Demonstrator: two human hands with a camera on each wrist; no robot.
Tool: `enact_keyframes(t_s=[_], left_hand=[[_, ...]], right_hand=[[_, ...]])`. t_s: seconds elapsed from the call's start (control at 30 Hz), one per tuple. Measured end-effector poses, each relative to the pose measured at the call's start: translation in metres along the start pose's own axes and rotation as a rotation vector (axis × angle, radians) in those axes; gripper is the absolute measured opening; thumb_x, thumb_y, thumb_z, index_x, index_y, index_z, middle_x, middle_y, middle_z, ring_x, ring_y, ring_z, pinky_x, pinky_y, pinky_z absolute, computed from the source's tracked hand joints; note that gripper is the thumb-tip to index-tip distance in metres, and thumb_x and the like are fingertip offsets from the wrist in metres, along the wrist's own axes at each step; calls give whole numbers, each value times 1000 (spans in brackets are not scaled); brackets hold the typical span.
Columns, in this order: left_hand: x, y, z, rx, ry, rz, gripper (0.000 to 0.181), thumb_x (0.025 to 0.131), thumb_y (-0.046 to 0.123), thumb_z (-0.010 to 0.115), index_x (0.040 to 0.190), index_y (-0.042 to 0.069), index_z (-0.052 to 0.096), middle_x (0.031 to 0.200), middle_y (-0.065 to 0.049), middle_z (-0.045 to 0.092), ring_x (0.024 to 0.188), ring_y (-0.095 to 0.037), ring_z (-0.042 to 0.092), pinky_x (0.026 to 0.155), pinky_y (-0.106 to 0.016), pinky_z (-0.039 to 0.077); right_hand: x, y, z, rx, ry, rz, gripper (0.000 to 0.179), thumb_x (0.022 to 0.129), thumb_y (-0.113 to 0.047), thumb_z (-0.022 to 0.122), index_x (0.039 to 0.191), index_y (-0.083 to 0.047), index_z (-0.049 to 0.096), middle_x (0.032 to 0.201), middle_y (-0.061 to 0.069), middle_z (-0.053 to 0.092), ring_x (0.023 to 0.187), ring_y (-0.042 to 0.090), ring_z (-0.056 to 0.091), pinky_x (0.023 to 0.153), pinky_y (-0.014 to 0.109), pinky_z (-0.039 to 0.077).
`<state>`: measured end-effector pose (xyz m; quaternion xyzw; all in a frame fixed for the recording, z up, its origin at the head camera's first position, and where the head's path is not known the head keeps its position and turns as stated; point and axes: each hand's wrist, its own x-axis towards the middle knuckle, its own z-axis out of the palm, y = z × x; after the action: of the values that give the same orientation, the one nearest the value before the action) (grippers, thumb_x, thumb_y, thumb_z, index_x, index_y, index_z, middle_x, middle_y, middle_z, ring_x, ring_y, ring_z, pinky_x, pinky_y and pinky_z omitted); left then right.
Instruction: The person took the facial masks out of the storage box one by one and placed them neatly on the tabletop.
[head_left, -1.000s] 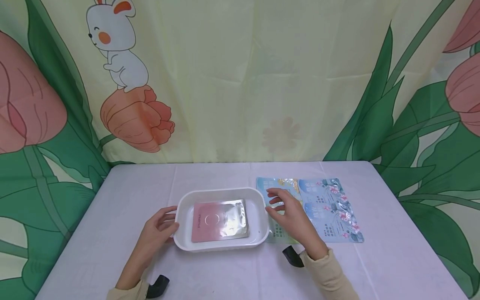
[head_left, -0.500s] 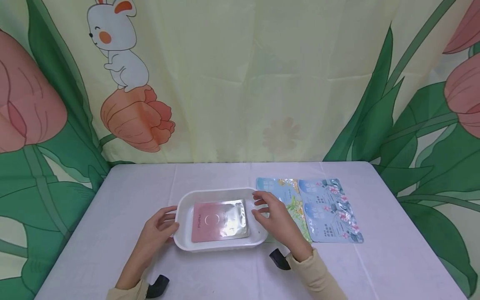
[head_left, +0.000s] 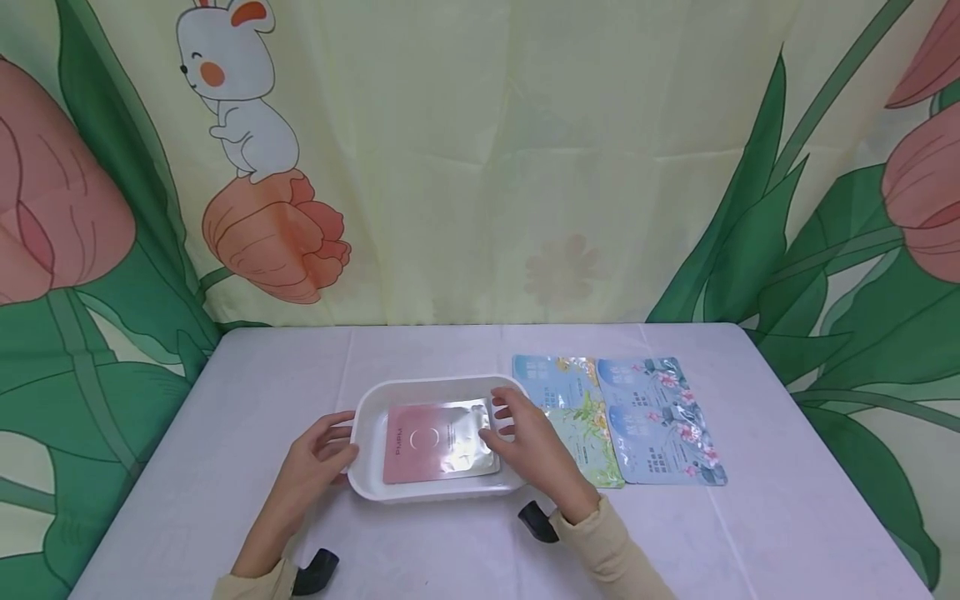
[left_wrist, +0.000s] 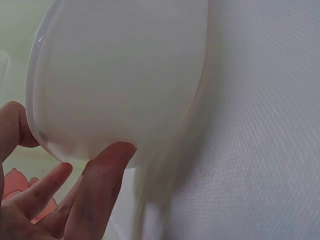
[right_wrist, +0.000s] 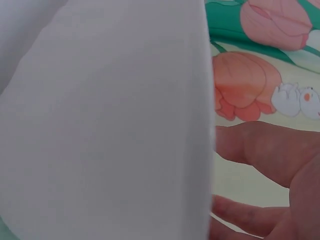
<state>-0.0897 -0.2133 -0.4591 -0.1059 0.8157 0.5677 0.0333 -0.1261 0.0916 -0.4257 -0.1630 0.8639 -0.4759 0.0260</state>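
A white plastic tray [head_left: 420, 497] holds a pink and silver sheet mask packet [head_left: 427, 446] lying flat inside. My left hand [head_left: 311, 458] holds the tray's left end. In the left wrist view, its thumb [left_wrist: 107, 165] lies on the outer wall while another finger touches near the rim. Over the tray's right end, my right hand [head_left: 536, 442] has its fingers loosely bent and spread. Its thumb tip overlaps the packet's silver edge in the head view; contact cannot be told. The tray's wall hides those fingertips in the right wrist view.
Right of the tray, a blue-green mask packet [head_left: 600, 433] and a blue flowered one [head_left: 660, 421] lie side by side on the white-covered table [head_left: 450, 550]. Behind hangs a curtain [head_left: 465, 167] printed with tulips and a rabbit.
My right hand has moved left from above the blue-green packet to over the tray's right end, by the pink packet's edge. The left hand and tray stay in place.
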Motion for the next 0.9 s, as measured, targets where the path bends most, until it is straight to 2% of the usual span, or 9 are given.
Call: enact_keyframes(t_s=[0.2,0.4,0.57,0.7,0.9], left_hand=[[0,0,-1,1,-1,5,51,92,18,67,140,15,50,132,-18,59,112,-29,64,67,-30,59],[-1,1,-1,0,6,-1,51,92,17,67,141,14,50,133,-20,59,111,-29,65,68,-30,60],[0,1,-1,-1,2,-4,52,92,20,67,141,16,49,134,-18,58,113,-30,64,69,-31,60],[1,0,0,0,5,-1,52,92,19,67,141,16,50,134,-18,59,113,-30,64,68,-30,60],[1,0,1,3,10,6,52,92,18,68,140,16,50,133,-19,59,113,-31,64,67,-30,60]], right_hand=[[2,-1,9,-4,-23,38,56,88,-9,72,136,7,47,124,25,60,107,38,64,87,46,57],[3,-6,15,-117,-31,48,61,87,-14,74,136,8,46,123,25,60,104,37,65,85,47,56],[4,-9,19,-206,-38,31,61,87,-16,74,135,9,46,119,25,61,104,35,63,89,49,54],[4,-9,21,-231,-47,38,60,88,-17,73,135,9,47,117,24,61,105,34,62,91,49,53],[6,-9,25,-278,-38,62,60,88,-18,73,135,9,47,124,25,59,114,38,57,99,51,48]])
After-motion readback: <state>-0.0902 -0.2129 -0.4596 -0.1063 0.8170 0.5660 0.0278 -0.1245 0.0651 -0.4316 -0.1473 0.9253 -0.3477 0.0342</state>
